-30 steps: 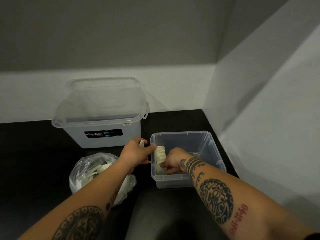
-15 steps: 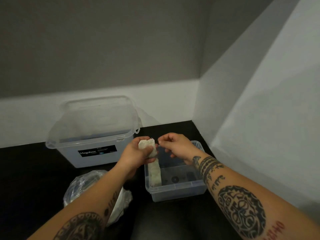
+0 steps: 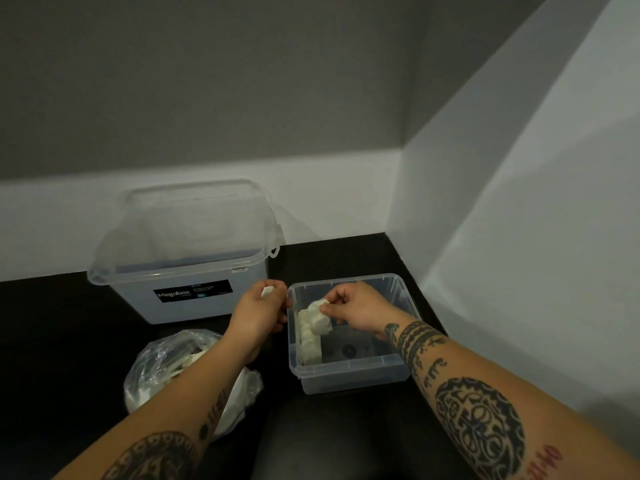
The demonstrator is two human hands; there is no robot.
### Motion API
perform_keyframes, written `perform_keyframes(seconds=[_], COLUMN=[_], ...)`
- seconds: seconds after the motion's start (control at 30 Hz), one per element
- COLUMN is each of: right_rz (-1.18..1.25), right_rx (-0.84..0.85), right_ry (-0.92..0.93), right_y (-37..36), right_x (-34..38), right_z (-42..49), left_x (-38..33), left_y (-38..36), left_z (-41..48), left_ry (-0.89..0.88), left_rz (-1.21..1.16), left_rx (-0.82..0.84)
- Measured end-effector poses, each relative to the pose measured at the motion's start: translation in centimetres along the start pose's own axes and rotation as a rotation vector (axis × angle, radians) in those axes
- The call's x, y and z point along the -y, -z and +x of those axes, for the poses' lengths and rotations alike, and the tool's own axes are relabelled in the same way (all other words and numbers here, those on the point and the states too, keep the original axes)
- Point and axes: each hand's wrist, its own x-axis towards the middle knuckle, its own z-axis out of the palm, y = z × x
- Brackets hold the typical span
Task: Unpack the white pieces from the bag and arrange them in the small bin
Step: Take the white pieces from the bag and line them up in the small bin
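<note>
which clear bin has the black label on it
The large bin at the back left, bearing the Megabox label; the small bin by the right hand shows none.

Setting: plain indoor corner used as a sorting nook; type of building not determinable.
Matte black tabletop point(image 3: 346, 254) meets a two-tone wall, grey above, white below point(image 3: 207, 98); on it stand a large translucent lidded plastic storage box labelled "Megabox" point(image 3: 194, 308), a small clear plastic bin point(image 3: 349, 379) and a crumpled clear plastic bag point(image 3: 162, 358).

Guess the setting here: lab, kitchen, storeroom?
Likely a bare sorting station or storage nook, not a kitchen: a dark tabletop tucked into a corner of plain grey walls, holding a clear Megabox tub, a small bin and a plastic bag.
</note>
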Motion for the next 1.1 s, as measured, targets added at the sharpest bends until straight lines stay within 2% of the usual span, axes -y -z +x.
perform_keyframes(seconds=[0.1, 0.17, 0.3, 0.63, 0.77, 0.87, 1.0, 1.1], right_rz=[-0.175, -0.286, -0.375, -0.293, -0.180, -0.139, -0.157, -0.006], right_rx=[0.091, 0.173, 0.239, 0.239, 0.218, 0.178, 0.084, 0.053], right_ry=[-0.067, -0.125, -0.248, -0.367, -0.404, -0.375, -0.272, -0.216], right_y=[-1.3, -2.1, -3.6, -4.8, -4.3, -3.6, -2.1, -0.8], right_x=[-0.9, -1.2, -1.9, -2.4, -2.0, -1.7, -1.3, 0.3], right_z=[0.7, 1.2, 2.4, 3.9, 3.5, 3.1, 3.2, 2.5], left_x=[1.2, 1.8, 2.1, 1.7, 1.4, 0.8, -0.1, -1.0], left_y=[0.5, 0.4, 0.2, 0.2, 0.3, 0.3, 0.1, -0.6], left_z=[0.3, 0.2, 0.3, 1.2, 1.5, 1.7, 2.0, 1.5], left_ry=[0.016, 0.048, 0.093, 0.131, 0.119, 0.102, 0.060, -0.013], left_rz=[0.152, 0.276, 0.323, 0.270, 0.259, 0.195, -0.022, -0.120], left_rx=[-0.037, 0.016, 0.045, 0.082, 0.069, 0.019, -0.010, 0.034])
